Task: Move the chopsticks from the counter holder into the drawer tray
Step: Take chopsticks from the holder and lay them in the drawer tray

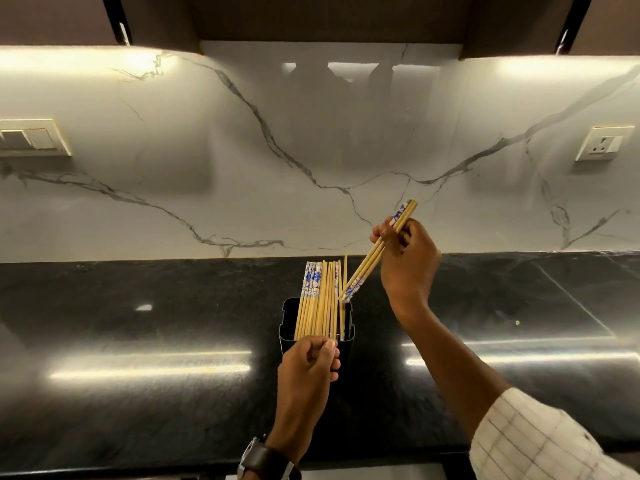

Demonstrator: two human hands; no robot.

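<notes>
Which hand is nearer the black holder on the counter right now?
Left. The left hand grips a bundle of chopsticks right at the black holder's near rim. The right hand is raised above and to its right, holding a few chopsticks tilted.

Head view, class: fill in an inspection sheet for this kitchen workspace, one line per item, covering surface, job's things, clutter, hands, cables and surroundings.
Surface: black counter, glossy, with light reflections.
Job's things: black holder on the counter; bundle of chopsticks standing over it; a few chopsticks tilted, lower ends at the holder's mouth. Drawer tray not in view.
Clutter: nothing seen.
Hands: left hand grips the bundle's lower end; right hand holds the tilted few.
Cables: nothing seen.
Surroundings: marble wall, switch plate, socket, cabinets above.
</notes>
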